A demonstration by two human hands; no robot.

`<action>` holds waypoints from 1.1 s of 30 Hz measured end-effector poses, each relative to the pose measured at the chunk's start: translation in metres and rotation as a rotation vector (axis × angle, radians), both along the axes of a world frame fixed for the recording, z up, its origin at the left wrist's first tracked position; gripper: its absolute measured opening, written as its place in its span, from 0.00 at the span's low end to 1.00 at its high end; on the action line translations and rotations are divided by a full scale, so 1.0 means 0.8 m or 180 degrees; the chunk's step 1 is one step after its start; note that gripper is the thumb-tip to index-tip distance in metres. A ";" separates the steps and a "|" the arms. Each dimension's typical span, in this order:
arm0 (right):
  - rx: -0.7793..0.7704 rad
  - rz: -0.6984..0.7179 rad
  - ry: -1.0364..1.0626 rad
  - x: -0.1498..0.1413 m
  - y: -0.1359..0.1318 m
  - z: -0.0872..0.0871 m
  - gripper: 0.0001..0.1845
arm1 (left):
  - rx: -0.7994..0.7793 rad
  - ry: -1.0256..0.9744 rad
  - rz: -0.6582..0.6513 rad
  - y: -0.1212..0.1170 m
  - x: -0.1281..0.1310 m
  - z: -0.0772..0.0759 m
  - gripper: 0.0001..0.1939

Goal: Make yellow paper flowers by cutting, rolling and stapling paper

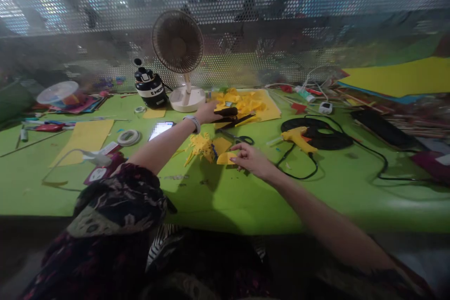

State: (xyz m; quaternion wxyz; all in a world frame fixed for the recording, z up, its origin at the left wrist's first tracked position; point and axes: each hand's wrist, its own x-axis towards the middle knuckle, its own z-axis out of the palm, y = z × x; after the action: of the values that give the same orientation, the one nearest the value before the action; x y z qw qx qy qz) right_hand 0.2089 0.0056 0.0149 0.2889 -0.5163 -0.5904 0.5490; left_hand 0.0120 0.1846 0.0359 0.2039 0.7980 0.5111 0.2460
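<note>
Yellow paper pinched by right fingers points lengthwise leftward; left fingers: grip unclear.

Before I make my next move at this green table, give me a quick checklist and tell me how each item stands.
1. Right hand at the curved yellow piece: ok, fingers at its edge.
2. Left hand firmly gripping the black object: cannot tell; the hand is beside it, contact unclear.
3. Scissors set down: ok, lying on the green table beyond the right hand.
4. Glue gun set down: ok, resting by the black disc, in neither hand.
5. Glue gun cool: cannot tell.
6. Tabletop free of scraps: not ok, bits lie near the front.
</note>
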 end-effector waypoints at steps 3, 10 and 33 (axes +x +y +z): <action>0.0038 0.0025 0.0004 0.001 0.000 -0.004 0.12 | -0.0062 0.0387 -0.0140 0.013 0.011 -0.004 0.22; 0.0067 0.0055 -0.0020 0.002 0.000 -0.008 0.13 | 0.0273 0.0326 -0.0270 0.021 -0.003 0.029 0.10; -0.0090 -0.0090 0.0390 -0.039 -0.026 0.024 0.14 | -0.0386 -0.0274 0.0011 -0.274 -0.181 0.033 0.17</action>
State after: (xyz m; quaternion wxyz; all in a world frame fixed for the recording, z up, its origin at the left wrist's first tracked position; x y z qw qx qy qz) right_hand 0.1777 -0.0150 0.0344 0.3249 -0.4940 -0.5564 0.5838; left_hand -0.1327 -0.0348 0.0619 0.2732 0.7720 0.5171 0.2490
